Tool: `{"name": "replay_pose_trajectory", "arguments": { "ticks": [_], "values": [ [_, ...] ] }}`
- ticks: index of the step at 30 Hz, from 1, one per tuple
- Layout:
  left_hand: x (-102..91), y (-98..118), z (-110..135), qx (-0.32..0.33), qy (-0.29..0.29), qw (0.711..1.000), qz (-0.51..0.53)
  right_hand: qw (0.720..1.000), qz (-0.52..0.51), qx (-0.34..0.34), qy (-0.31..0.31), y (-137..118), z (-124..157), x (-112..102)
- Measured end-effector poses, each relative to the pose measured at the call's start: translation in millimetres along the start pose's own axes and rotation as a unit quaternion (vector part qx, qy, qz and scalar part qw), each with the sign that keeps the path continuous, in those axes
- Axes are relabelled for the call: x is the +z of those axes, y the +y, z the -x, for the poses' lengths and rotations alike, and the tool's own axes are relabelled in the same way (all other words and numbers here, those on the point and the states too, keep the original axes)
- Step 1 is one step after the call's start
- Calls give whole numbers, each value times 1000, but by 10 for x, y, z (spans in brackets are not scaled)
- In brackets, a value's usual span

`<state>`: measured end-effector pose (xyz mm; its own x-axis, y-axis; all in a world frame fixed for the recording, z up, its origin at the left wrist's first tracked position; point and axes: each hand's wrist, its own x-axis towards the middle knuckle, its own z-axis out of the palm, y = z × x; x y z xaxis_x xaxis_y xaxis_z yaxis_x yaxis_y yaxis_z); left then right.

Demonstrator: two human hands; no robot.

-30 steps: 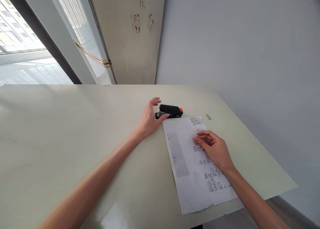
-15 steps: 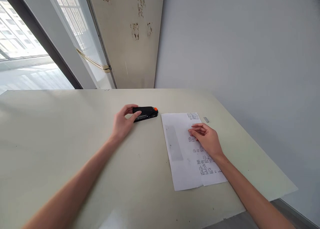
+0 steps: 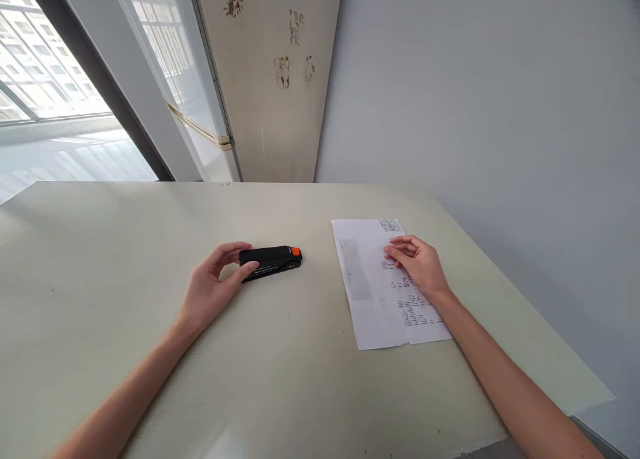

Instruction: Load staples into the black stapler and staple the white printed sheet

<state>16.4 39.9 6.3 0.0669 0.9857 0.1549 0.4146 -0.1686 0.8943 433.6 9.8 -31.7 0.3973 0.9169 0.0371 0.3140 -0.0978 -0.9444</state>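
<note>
My left hand (image 3: pixel 213 287) is closed around the back end of a black stapler (image 3: pixel 270 261) with an orange tip, thumb on the near side and fingers on the far side. The stapler is held low at the tabletop, its orange end pointing right. My right hand (image 3: pixel 419 262) rests over the right part of a white paper sheet (image 3: pixel 370 325), fingers loosely bent, thumb slightly apart, no thing visible between them. Printed text shows on the sheet, along with a greyish strip on its left half. Another sheet edge seems to show at the bottom, partly under my right forearm.
A pale, glossy table (image 3: pixel 280 385) spreads beneath both arms. Behind it stands a scuffed cream fridge-like cabinet (image 3: pixel 270 125) with a gold handle (image 3: pixel 200 129). A grey wall (image 3: pixel 450 99) runs along the right, and a bright window (image 3: pixel 45 59) lies at the left.
My left hand has drawn the stapler left and nearer to me, away from the sheet. My right hand stays over the paper. The small grey strip beside it is now out of sight. The view shifted slightly.
</note>
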Motion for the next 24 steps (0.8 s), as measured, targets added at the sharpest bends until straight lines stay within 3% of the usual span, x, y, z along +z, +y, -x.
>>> {"name": "replay_pose_trajectory", "arguments": {
  "ticks": [4, 10, 14, 18, 24],
  "values": [
    [-3, 8, 30, -36, -47, 998, 20, 998, -5, 8, 57, 11, 42, -252],
    [16, 31, 51, -38, -76, 996, 21, 957, -36, 32, 286, 152, -63, -1173],
    [19, 21, 52, -30, -75, 997, 19, 936, -43, 36, 347, 259, -92, -1585],
    [15, 39, 53, -33, -80, 996, 10, 935, -48, 62, 346, 353, -77, -1654],
    [13, 74, 55, -32, -76, 997, 9, 946, -54, 97, 305, 462, -113, -1457]
  ]
}}
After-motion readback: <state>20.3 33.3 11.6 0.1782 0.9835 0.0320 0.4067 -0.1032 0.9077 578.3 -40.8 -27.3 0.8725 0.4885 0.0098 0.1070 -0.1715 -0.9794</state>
